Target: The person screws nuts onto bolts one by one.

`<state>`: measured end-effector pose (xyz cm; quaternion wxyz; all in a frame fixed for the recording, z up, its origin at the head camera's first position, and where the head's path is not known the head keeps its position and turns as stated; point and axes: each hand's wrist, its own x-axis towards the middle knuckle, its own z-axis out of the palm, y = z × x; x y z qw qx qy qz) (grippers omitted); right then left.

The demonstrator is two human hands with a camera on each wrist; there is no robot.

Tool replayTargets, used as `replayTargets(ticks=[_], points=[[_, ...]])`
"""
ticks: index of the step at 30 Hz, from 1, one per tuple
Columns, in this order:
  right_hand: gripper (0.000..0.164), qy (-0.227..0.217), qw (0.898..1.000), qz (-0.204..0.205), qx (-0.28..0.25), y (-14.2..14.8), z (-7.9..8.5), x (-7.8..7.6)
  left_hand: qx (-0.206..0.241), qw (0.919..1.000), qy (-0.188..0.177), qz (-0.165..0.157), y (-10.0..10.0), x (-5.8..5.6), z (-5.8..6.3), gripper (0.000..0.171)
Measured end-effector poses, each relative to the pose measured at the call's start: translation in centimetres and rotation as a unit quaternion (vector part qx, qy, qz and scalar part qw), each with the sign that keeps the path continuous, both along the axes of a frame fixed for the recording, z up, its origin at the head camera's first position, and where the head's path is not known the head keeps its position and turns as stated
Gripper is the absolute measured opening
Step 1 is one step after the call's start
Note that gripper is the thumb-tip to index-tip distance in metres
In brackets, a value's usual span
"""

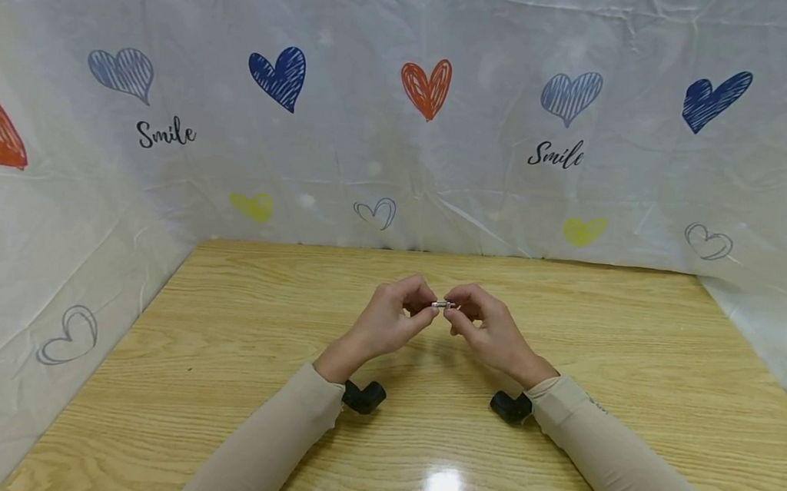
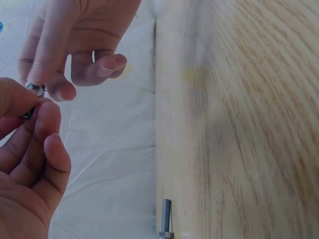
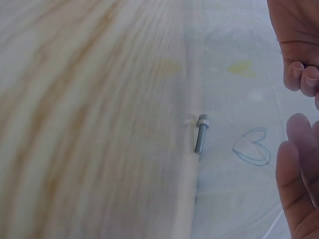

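Out over the table's middle, my left hand (image 1: 388, 318) and right hand (image 1: 487, 330) meet at a small metal bolt (image 1: 440, 305). The bolt lies level between the two sets of fingertips. My left thumb and fingers pinch one end of it. At the other end, my right thumb and index finger pinch around a shiny nut (image 2: 35, 88). Part of the bolt is covered by fingers in the left wrist view. The right wrist view catches the fingers of both hands at its right edge, and the held bolt is outside that picture.
Beneath the hands is a wood-grain table (image 1: 258, 296), with a white heart-printed sheet (image 1: 346, 141) behind it and at the sides. A second bolt (image 3: 201, 137) with a nut shows near the tabletop; another such bolt (image 2: 166, 219) appears in the left wrist view. Black wrist mounts (image 1: 364, 397) sit below the cuffs.
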<state>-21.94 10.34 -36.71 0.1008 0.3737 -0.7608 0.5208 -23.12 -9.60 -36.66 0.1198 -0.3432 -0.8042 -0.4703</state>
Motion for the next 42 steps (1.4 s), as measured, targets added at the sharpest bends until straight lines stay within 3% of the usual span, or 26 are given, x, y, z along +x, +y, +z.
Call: replayTargets(ticks=[3,12,21,27,32,39,42], points=[[0.008,-0.003,1.0,-0.008,0.005,0.03,0.02,0.0,0.003,1.0,-0.006,-0.004,0.08,0.09,0.03,0.006],[0.016,0.005,1.0,-0.019,0.011,0.12,0.12,-0.03,0.003,0.9999,-0.007,-0.008,0.25,0.17,-0.04,0.006],[0.013,-0.032,0.999,-0.021,0.015,0.33,0.21,0.14,-0.005,1.0,0.002,-0.002,0.13,0.14,0.09,0.009],[0.024,-0.005,1.0,-0.018,0.014,0.16,0.06,0.08,-0.003,0.9999,0.01,0.0,-0.05,0.06,0.15,0.007],[0.02,0.016,1.0,-0.002,0.001,-0.01,0.05,0.07,0.0,0.9999,0.008,-0.006,-0.12,0.06,0.14,0.005],[0.007,0.006,1.0,-0.007,0.011,0.09,0.13,0.02,0.001,1.0,-0.003,-0.003,0.11,0.14,0.15,0.007],[0.012,0.005,1.0,-0.009,0.021,0.19,0.16,-0.05,-0.005,0.9999,-0.012,-0.003,0.32,0.31,0.29,0.004]])
